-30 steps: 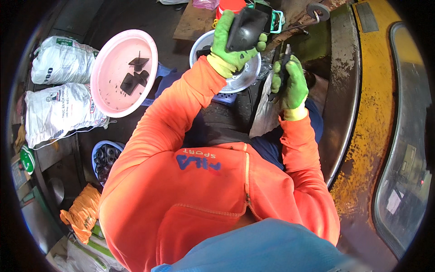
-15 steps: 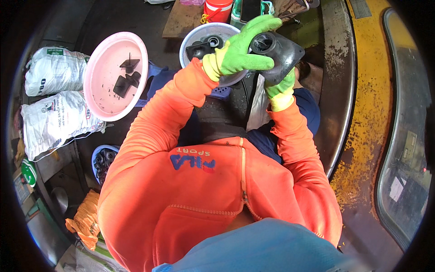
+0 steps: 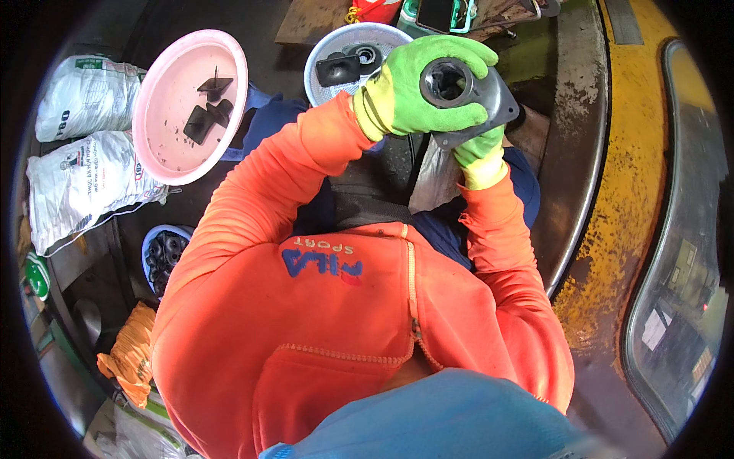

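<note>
Holding a grey metal part (image 3: pixel 478 96) with a round dark opening, up in front of the chest, above the lap and just in front of the white basin (image 3: pixel 344 53). Wrapping the left hand (image 3: pixel 417 88), in a green glove, over the top and left side of the part, with the grip closed firmly around it and the fingers (image 3: pixel 451 47) curling over the upper edge. Supporting the same part from below with the right hand (image 3: pixel 478 153), also in a green glove; mostly hidden under the flat plate of the part, so cannot tell exactly how tight this grip is, but touching the part and carrying it. Showing the round opening of the part toward the camera, with the flat plate tilted down to the right. Lying in the white basin, just beyond the left hand, some dark pieces (image 3: pixel 348 65). Standing to the left, well apart from the hands, a pink bowl (image 3: pixel 164 141) tilted on its side, with a few black parts (image 3: pixel 208 111) inside. Lying further left on the ground, two white sacks (image 3: pixel 80 145). Sitting near the left elbow, a small blue basket (image 3: pixel 149 252) with dark round pieces. Wearing orange sleeves (image 3: pixel 275 183) on both arms. Curving along the right side, a yellow painted machine edge (image 3: pixel 634 153), worn and dirty.
</note>
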Demonstrator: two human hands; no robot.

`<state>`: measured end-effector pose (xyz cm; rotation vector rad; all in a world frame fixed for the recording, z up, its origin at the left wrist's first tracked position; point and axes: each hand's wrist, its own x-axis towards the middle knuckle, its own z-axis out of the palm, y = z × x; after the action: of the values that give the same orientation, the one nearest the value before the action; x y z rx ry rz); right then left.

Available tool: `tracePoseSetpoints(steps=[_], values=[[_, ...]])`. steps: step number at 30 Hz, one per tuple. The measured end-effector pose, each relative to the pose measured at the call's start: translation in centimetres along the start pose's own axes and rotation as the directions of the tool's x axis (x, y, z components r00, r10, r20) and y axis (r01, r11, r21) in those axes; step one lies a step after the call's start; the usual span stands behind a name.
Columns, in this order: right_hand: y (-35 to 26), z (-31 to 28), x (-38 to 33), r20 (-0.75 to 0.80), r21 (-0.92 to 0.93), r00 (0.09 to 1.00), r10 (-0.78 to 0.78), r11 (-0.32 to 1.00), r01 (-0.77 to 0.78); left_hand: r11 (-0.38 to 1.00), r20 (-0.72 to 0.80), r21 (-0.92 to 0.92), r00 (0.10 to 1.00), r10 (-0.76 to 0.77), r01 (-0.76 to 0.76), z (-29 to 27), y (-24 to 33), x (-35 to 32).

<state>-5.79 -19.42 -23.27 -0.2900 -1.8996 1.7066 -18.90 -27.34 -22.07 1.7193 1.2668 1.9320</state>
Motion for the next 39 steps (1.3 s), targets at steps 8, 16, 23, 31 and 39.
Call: tracePoseSetpoints(steps=[8, 16, 23, 31, 39], values=[[-0.8, -2.7, -1.3, 0.431, -0.446, 0.898, 0.084, 0.885, 0.131, 0.967, 0.463, -0.246, 0.884, 0.057, 0.067, -2.4, 0.2, 0.9], [4.2, -0.8, -4.2, 0.178, 0.267, 0.928, 0.328, 0.891, -0.367, 0.796, 0.763, -0.511, 0.598, 0.246, 0.325, -1.8, -0.1, 1.7], [1.6, -2.8, 0.1, 0.043, -0.307, 0.99, -0.131, 0.942, 0.138, 0.964, 0.303, -0.093, 0.929, -0.21, 0.248, -2.6, -0.3, 2.2], [1.9, -0.3, -1.3, -0.091, -0.16, 0.99, -0.105, 0.983, 0.09, 0.996, -0.057, -0.084, 0.998, 0.0, -0.005, 1.6, -0.6, -0.6], [-1.9, -0.5, 0.0, 0.147, -0.496, 0.956, -0.255, 0.817, 0.294, 0.998, 0.1, -0.067, 0.995, 0.019, -0.012, -0.4, 1.1, 0.3]])
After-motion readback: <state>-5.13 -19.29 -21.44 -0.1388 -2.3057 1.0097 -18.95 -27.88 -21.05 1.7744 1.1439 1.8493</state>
